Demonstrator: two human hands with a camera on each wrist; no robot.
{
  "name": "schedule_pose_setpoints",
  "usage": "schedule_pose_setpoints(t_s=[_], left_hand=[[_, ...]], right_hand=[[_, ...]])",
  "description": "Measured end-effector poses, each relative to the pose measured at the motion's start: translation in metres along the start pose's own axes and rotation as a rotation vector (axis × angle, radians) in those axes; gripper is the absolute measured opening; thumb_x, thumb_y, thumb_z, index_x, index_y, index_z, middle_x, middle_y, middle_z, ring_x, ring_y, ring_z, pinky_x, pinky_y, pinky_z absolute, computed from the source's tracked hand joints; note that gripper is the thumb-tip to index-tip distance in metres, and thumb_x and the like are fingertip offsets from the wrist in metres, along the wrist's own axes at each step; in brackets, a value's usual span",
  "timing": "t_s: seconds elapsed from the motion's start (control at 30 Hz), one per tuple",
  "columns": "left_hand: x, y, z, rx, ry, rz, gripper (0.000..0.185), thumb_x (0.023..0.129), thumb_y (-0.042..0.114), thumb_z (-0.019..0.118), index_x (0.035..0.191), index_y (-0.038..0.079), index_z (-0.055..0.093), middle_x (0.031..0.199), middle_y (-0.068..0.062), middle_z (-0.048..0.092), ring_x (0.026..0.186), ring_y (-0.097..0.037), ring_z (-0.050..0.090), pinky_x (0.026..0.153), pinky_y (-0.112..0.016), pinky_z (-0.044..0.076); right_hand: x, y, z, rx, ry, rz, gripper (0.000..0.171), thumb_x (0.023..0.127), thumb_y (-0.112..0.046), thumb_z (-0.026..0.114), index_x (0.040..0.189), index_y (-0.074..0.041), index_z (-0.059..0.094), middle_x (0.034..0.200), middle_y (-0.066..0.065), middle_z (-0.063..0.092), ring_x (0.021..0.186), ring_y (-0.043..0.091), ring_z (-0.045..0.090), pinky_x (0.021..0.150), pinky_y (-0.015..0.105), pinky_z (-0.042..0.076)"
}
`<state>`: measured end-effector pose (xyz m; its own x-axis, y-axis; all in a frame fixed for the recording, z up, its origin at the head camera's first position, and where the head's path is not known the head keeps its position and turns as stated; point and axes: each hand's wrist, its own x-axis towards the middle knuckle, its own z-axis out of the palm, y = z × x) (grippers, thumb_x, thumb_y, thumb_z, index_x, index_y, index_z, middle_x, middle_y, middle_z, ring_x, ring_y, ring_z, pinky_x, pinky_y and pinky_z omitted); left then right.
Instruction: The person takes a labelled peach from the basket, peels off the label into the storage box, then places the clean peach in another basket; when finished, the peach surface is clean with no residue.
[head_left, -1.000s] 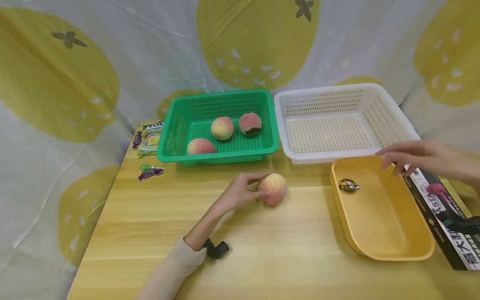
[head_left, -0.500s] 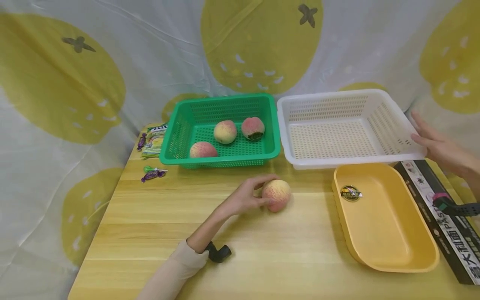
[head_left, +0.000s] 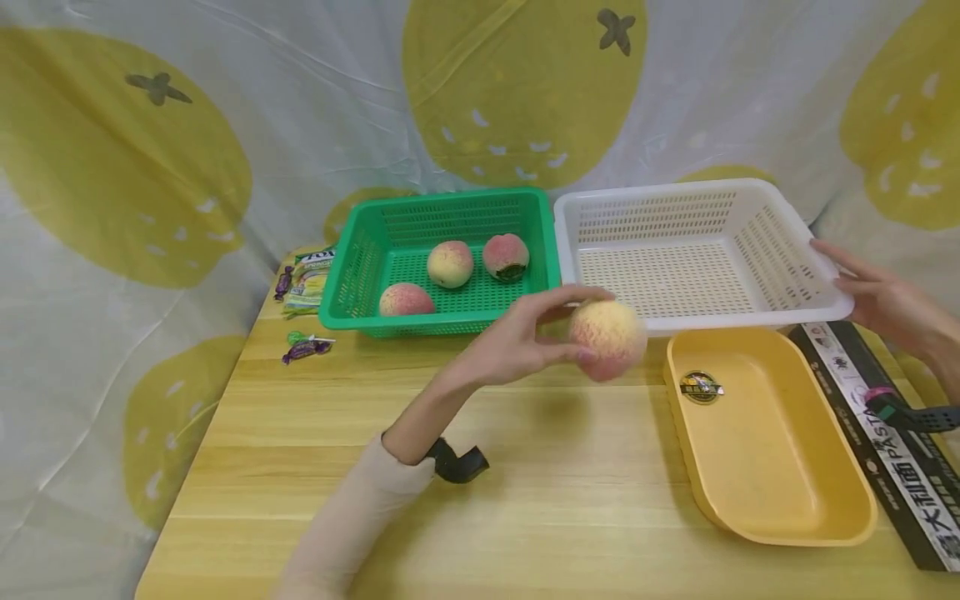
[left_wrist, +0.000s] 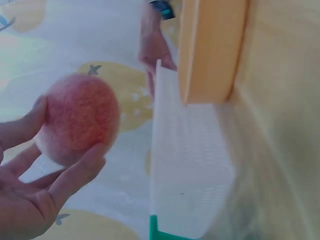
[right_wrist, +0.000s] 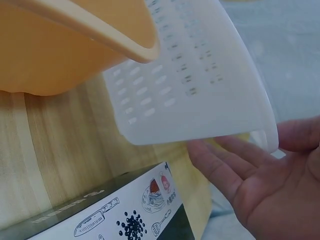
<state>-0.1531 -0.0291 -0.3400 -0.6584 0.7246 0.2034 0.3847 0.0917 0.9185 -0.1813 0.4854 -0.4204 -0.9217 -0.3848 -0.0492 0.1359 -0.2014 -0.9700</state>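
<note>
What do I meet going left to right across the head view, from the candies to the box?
Purple candy → green basket → peach in the left hand → white basket → right hand → black box.

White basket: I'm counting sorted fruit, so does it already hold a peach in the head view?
No, the white basket holds nothing; the left hand holds a peach above the table.

- Four peaches: one (head_left: 607, 339) in the fingers of the left hand (head_left: 517, 342), three (head_left: 450, 263) beyond it in the green basket (head_left: 352, 267).
- Two baskets: the green one, and a white one (head_left: 780, 312) whose corner meets the right hand (head_left: 888, 300).
- One yellow tray (head_left: 772, 467) between the hands.
- One pasta box (head_left: 911, 475) beneath the right wrist.
- Two purple wrapped candies (head_left: 303, 346) far left of the left hand.
</note>
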Motion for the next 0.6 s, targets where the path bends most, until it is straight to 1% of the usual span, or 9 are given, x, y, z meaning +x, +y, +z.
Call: schedule_pose_setpoints(t_s=[0.07, 0.13, 0.2, 0.27, 0.33, 0.43, 0.5, 0.53, 0.6], left_hand=[[0.020, 0.000, 0.000, -0.058, 0.079, 0.018, 0.060, 0.093, 0.002, 0.076, 0.148, 0.006, 0.054, 0.153, -0.009, 0.055, 0.139, -0.019, 0.056, 0.110, -0.027, 0.051], [0.040, -0.006, 0.004, -0.078, 0.151, 0.019, 0.058, 0.095, 0.003, 0.073, 0.149, 0.008, 0.054, 0.155, -0.008, 0.053, 0.141, -0.019, 0.055, 0.107, -0.026, 0.052], [0.060, -0.015, 0.011, -0.055, 0.194, 0.001, 0.056, 0.097, 0.003, 0.071, 0.150, 0.009, 0.055, 0.156, -0.006, 0.052, 0.140, -0.018, 0.054, 0.101, -0.025, 0.054], [0.078, -0.024, 0.020, 0.003, 0.221, -0.025, 0.053, 0.097, 0.002, 0.071, 0.148, 0.009, 0.057, 0.154, -0.008, 0.054, 0.136, -0.016, 0.056, 0.096, -0.021, 0.054], [0.094, -0.033, 0.029, 0.063, 0.234, -0.058, 0.053, 0.097, 0.002, 0.070, 0.147, 0.008, 0.057, 0.153, -0.009, 0.056, 0.126, -0.017, 0.058, 0.089, -0.019, 0.053], [0.113, -0.044, 0.041, 0.130, 0.239, -0.121, 0.052, 0.097, 0.002, 0.070, 0.147, 0.008, 0.057, 0.152, -0.009, 0.056, 0.122, -0.017, 0.058, 0.086, -0.017, 0.050], [0.122, -0.050, 0.047, 0.173, 0.223, -0.170, 0.053, 0.097, 0.003, 0.069, 0.148, 0.009, 0.056, 0.153, -0.008, 0.056, 0.127, -0.018, 0.058, 0.091, -0.017, 0.049], [0.126, -0.053, 0.049, 0.186, 0.208, -0.199, 0.053, 0.098, 0.004, 0.068, 0.149, 0.010, 0.055, 0.154, -0.007, 0.056, 0.128, -0.018, 0.057, 0.093, -0.018, 0.048], [0.131, -0.058, 0.054, 0.206, 0.171, -0.264, 0.053, 0.098, 0.006, 0.068, 0.150, 0.012, 0.055, 0.156, -0.005, 0.054, 0.133, -0.017, 0.054, 0.101, -0.021, 0.047]], right_hand=[[0.000, 0.000, 0.000, -0.010, 0.004, -0.001, 0.060, 0.111, 0.001, 0.022, 0.165, -0.026, 0.028, 0.136, -0.013, 0.066, 0.110, 0.008, 0.070, 0.083, 0.021, 0.060], [-0.001, 0.000, 0.000, -0.016, 0.010, -0.002, 0.060, 0.111, 0.001, 0.022, 0.166, -0.026, 0.026, 0.136, -0.014, 0.066, 0.110, 0.007, 0.071, 0.083, 0.021, 0.060], [-0.001, 0.000, 0.001, -0.026, 0.019, -0.003, 0.061, 0.111, 0.001, 0.022, 0.166, -0.026, 0.025, 0.135, -0.015, 0.066, 0.110, 0.005, 0.070, 0.083, 0.019, 0.059], [0.000, 0.000, 0.001, -0.067, 0.034, 0.000, 0.060, 0.112, 0.000, 0.024, 0.166, -0.026, 0.023, 0.134, -0.017, 0.066, 0.109, 0.003, 0.070, 0.082, 0.018, 0.058], [0.001, 0.000, 0.002, -0.114, 0.053, 0.008, 0.060, 0.112, -0.002, 0.025, 0.167, -0.025, 0.020, 0.132, -0.019, 0.066, 0.108, 0.001, 0.069, 0.081, 0.016, 0.058], [0.001, 0.000, 0.003, -0.194, 0.069, 0.020, 0.060, 0.113, -0.005, 0.026, 0.168, -0.024, 0.014, 0.131, -0.023, 0.064, 0.107, -0.002, 0.068, 0.080, 0.014, 0.057], [0.001, 0.000, 0.004, -0.236, 0.079, 0.027, 0.060, 0.113, -0.006, 0.026, 0.168, -0.024, 0.011, 0.131, -0.025, 0.062, 0.107, -0.004, 0.068, 0.080, 0.013, 0.056], [0.000, 0.000, 0.004, -0.236, 0.070, 0.026, 0.060, 0.113, -0.006, 0.026, 0.168, -0.024, 0.010, 0.132, -0.026, 0.062, 0.107, -0.004, 0.067, 0.080, 0.013, 0.056], [-0.001, 0.000, 0.005, -0.257, 0.081, 0.029, 0.060, 0.113, -0.007, 0.026, 0.168, -0.024, 0.010, 0.132, -0.027, 0.061, 0.107, -0.005, 0.067, 0.080, 0.012, 0.056]])
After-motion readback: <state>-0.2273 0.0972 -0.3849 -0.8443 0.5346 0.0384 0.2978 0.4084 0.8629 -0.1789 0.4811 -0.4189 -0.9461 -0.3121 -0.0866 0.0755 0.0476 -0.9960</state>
